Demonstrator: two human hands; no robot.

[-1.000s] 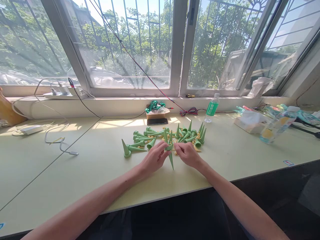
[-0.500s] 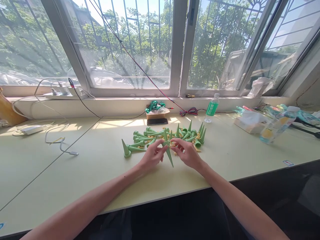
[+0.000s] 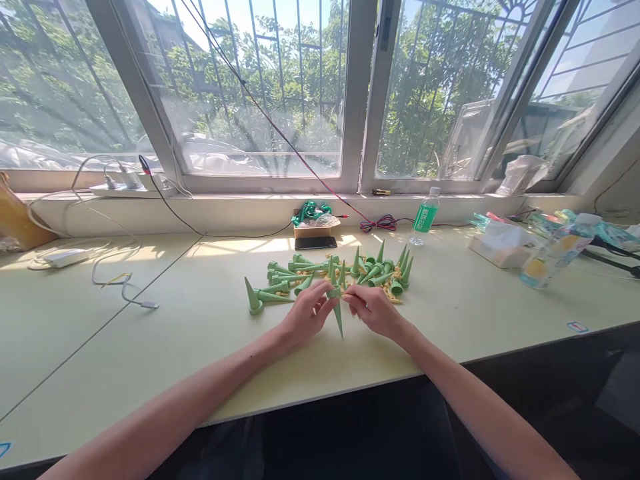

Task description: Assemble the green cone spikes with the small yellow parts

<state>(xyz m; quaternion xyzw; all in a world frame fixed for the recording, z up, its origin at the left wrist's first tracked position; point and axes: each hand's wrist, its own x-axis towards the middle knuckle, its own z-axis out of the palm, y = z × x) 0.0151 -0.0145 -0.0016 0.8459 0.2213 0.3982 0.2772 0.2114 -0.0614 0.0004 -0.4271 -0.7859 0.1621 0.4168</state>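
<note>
Steadying, left hand [image 3: 307, 312]: thumb and fingers clamped on the green spike [image 3: 337, 315] near its collar, point down, likely so the collar's side stays reachable.
Pinching, right hand [image 3: 376, 311]: my fingertips together beside that collar; cannot tell whether a small part sits between them.
Spike's place: between my hands, nearer me than the pile.
Loose spikes [image 3: 283, 278]: bunched beyond my fingers, yellow pieces [image 3: 397, 301] among them, presumably for short reaches.

From where I stood, bare tabletop [image 3: 440, 333] lay open nearer the edge; beyond, green spikes [image 3: 285, 277] crowded any reach toward the box [image 3: 315, 233].
</note>
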